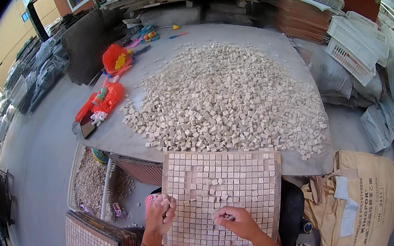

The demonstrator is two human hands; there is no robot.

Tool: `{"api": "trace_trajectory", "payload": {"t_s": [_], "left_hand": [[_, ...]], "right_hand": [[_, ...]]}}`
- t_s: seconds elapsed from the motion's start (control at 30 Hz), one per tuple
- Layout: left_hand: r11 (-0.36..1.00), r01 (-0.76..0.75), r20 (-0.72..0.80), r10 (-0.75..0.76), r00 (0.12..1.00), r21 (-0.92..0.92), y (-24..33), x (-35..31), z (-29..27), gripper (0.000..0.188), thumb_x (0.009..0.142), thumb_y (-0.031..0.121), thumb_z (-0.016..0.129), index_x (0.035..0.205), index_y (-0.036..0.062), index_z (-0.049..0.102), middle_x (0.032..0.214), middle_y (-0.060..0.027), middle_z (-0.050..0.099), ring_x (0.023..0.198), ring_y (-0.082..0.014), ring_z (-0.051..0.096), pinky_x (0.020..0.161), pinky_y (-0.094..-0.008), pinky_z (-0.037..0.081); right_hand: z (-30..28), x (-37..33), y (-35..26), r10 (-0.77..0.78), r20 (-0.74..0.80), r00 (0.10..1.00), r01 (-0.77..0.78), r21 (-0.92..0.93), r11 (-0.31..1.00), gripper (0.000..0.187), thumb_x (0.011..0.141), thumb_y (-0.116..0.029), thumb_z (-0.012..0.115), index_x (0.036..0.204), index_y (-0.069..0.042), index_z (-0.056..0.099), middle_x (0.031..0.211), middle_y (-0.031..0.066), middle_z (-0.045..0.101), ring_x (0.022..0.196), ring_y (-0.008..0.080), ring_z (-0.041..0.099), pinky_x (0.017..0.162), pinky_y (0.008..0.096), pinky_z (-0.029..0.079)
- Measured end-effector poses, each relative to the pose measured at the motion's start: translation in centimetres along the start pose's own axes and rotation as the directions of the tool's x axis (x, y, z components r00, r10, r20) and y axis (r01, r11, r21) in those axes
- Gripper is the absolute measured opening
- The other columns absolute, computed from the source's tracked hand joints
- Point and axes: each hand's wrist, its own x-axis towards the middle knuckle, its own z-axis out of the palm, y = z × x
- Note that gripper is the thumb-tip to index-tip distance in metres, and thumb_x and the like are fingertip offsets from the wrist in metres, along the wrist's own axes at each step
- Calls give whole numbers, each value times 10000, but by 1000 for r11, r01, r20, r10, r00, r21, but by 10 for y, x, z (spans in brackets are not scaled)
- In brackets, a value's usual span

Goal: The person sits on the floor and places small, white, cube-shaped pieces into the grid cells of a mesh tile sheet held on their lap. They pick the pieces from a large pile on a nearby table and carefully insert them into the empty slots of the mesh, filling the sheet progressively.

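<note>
A square gridded board (276, 184) lies tilted across my lap, most of its cells filled with small pale stone tiles. Several loose tiles (217, 192) lie on top of it around the middle, where some cells are bare. Above the board's left edge, my left hand (160, 212) is closed, with a few stone tiles showing at its fingers. My right hand (239, 221) hovers over or rests on the board's right half; its fingers are curled around what look like small tiles, partly hidden by the thumb.
A big heap of stone tiles (231, 97) covers the table (145, 152) ahead. Red bags (109, 98) and a phone (88, 129) lie at its left. Below are a bin of chips (91, 178) and stacked boards (90, 236). A tan sack (365, 212) stands right; white crates (354, 44) sit behind.
</note>
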Motion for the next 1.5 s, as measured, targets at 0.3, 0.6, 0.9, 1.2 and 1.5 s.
{"api": "trace_trajectory", "payload": {"t_s": [0.3,0.6,0.9,1.2,1.5], "left_hand": [[996,49,-20,-48,999,69,-5,-17,-27,89,864,110,587,879,81,504,771,-52,553,553,-95,450,463,-185,390],[-211,-130,197,338,920,969,-39,-21,6,375,855,187,574,1206,55,555,701,-149,632,589,-315,617,521,-419,492],[-620,-264,426,126,896,739,-25,-15,4,493,778,88,561,1265,30,502,681,-59,552,611,-233,596,494,-351,487],[-666,-334,488,53,871,667,-15,-13,-4,464,779,63,547,1239,17,509,706,-64,570,616,-217,600,481,-333,478],[-581,-289,454,159,876,761,-24,-14,-2,440,796,95,547,1232,41,534,711,-55,576,587,-214,607,472,-331,486]], "right_hand": [[47,68,8,-285,88,954,198,-901,386,125,823,-150,605,869,-35,583,774,97,532,672,271,605,573,379,497],[11,46,-6,-92,-124,988,36,-395,918,136,871,-154,592,923,-29,583,676,27,521,617,145,534,494,252,404],[-17,-4,13,112,17,994,-96,655,750,218,888,-200,619,983,-22,539,815,40,522,633,88,460,488,178,346],[11,51,-2,-434,-146,889,141,-815,562,143,795,-161,648,908,-74,641,821,99,602,683,297,599,588,379,489],[1,63,6,-360,-65,931,131,-859,495,112,842,-153,603,804,-50,584,731,69,562,670,241,597,557,384,469]]}}
